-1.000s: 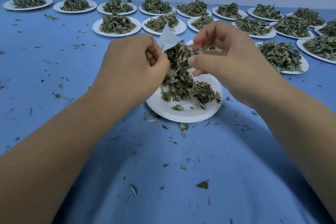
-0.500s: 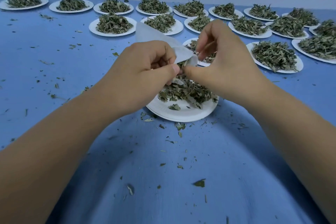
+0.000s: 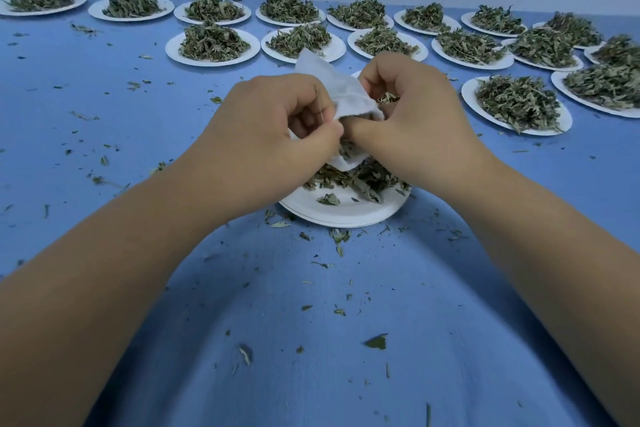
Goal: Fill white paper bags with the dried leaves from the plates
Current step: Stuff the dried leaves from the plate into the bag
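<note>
both hands curl on the white paper bag (image 3: 341, 94): left hand (image 3: 273, 135), right hand (image 3: 412, 121), above the plate (image 3: 346, 215).

Matt white paper bag (image 3: 341, 94), matt paper plate (image 3: 346, 213), blue cloth tbl cover (image 3: 311, 340).

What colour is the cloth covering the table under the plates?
Blue, a plain tablecloth littered with leaf bits; the head view shows it.
</note>
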### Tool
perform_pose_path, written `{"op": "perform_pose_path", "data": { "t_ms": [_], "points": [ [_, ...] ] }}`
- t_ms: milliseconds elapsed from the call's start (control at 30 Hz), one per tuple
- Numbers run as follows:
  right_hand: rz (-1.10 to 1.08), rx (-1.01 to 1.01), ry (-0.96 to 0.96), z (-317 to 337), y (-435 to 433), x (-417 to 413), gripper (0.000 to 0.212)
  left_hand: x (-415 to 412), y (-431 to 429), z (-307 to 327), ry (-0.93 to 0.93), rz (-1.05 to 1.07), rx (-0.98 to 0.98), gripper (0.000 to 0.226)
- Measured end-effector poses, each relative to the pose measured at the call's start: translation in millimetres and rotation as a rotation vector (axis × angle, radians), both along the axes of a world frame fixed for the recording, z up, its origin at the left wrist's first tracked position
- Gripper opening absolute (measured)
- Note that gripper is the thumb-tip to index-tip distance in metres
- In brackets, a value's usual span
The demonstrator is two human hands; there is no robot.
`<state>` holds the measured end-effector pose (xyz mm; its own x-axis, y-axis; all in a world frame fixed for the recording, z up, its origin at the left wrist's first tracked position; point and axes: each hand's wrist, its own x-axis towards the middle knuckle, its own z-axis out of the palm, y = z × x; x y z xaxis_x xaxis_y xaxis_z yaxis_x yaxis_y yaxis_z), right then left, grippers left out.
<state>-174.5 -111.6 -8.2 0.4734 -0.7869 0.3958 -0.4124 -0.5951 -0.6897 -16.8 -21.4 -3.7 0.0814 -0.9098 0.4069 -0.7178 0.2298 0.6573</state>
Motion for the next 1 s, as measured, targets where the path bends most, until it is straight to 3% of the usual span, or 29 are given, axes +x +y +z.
{"op": "perform_pose_path", "data": {
  "t_ms": [167, 433, 667, 767, 867, 1000],
  "points": [
    [0.110, 0.121, -0.011, -1, 1, -4, 0.024, 7, -4, -5, -0.120, 0.170, -0.118, 0.009],
    [0.051, 0.142, -0.101, -2, 1, -1, 0.012, 10, -5, -6, -0.136, 0.195, -0.181, 0.011],
    [0.112, 0.250, -0.222, 2, 5, 1, 0.014, 18, -4, -5, -0.504, 0.169, -0.473, 0.014],
    [0.143, 0.283, -0.256, 2, 6, 1, 0.015, 13, -3, -3, -0.582, 0.081, -0.609, 0.024],
    [0.165, 0.297, -0.276, 1, 6, 1, 0.015, 11, -5, -6, -0.653, 0.027, -0.572, 0.025],
    [0.169, 0.299, -0.279, 1, 6, 1, 0.014, 24, -9, -9, -0.728, 0.139, -0.427, 0.020]
  ]
}}
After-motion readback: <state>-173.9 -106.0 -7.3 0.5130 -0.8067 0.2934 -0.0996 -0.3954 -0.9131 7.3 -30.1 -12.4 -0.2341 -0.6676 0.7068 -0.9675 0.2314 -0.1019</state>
